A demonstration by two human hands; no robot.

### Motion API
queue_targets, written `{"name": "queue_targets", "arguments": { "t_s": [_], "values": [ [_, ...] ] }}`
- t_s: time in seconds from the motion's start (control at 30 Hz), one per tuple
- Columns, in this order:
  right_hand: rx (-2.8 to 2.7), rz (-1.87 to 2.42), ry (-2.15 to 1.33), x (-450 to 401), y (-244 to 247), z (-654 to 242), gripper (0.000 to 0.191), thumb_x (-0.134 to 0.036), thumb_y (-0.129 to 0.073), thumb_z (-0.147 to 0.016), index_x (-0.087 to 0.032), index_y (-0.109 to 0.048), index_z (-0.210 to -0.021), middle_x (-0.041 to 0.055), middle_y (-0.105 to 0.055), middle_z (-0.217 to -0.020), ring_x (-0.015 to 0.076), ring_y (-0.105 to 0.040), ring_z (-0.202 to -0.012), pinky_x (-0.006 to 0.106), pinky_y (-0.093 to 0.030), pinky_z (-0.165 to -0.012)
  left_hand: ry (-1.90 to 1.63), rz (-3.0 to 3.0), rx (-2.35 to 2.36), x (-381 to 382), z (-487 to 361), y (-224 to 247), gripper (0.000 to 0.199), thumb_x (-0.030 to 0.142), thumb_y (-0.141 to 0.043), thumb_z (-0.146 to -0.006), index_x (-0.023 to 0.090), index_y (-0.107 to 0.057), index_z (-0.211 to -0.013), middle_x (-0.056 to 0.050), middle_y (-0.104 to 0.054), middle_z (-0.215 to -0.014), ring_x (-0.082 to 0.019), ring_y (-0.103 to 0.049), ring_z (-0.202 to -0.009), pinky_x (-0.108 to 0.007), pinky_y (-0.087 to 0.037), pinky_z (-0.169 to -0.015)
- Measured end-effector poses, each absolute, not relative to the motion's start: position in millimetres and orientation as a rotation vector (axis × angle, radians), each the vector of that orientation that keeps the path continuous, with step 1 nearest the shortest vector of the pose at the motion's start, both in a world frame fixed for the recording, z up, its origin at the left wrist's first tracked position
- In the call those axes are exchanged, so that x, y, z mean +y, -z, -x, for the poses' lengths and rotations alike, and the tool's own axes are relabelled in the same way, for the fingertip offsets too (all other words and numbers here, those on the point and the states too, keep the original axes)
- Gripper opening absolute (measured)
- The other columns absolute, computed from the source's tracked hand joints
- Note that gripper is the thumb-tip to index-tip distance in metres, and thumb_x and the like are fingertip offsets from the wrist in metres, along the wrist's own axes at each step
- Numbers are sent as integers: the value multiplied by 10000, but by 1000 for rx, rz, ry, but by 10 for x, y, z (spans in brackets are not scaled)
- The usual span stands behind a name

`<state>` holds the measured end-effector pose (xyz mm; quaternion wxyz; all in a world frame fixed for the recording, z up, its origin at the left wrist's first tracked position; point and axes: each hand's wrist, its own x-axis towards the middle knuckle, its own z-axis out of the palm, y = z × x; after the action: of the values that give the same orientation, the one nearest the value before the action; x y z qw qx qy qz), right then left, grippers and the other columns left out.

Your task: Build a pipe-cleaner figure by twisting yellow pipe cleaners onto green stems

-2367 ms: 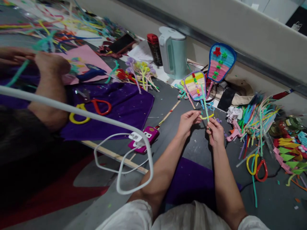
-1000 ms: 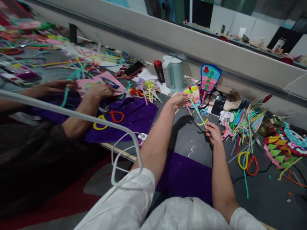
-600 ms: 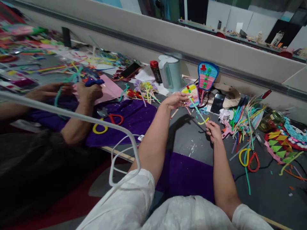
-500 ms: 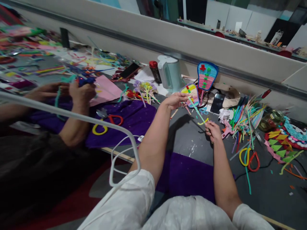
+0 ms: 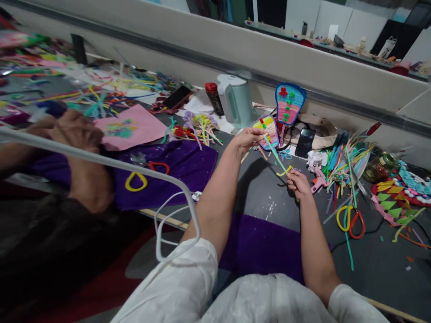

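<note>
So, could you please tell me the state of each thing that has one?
Pale green pipe cleaner, straight
Left hand, pinching its upper end
Right hand, holding it lower down
Yellow pipe cleaner, curved
Mint kettle, upright, lid shut
Red-capped bottle, upright, cap on
Smartphone, screen dark

No text, brand, number or sign can be read. The dark bottle (image 5: 215, 102) with the red lid, standing beside the kettle (image 5: 240, 103), bears faint, pale marks on its body, too small and blurred to make out. The glass jar (image 5: 382, 167) at the right of the tabletop (image 5: 266, 199) carries a small, pale patch that looks like a label; whatever may be printed on it is too small and blurred to tell.
</note>
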<state>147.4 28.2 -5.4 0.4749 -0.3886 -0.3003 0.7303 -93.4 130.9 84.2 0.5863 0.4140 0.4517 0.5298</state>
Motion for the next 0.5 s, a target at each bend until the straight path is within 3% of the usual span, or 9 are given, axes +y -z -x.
{"name": "queue_targets", "arguments": {
  "t_s": [0.23,0.5],
  "values": [
    [-706,896,-1847,288,71,-1477,339,-229,-810,-562,-178,-544,-766,-84,-460,-597,7,-386,-436,98,-169,-334,-1108,-1058,1039,1309,945,-860,332,201,-854,-538,121,-738,-838,-58,-689,-780,-100,-569,-605,-261,-485,-643],
    [-663,908,-1803,290,86,-1458,346,-226,-808,-549,-180,-538,-761,-85,-468,-593,12,-395,-445,99,-181,-340,-1209,-999,1053,1365,828,-798,334,223,-856,-580,102,-706,-853,-22,-631,-673,-85,-560,-582,-216,-483,-613]
  ]
}}
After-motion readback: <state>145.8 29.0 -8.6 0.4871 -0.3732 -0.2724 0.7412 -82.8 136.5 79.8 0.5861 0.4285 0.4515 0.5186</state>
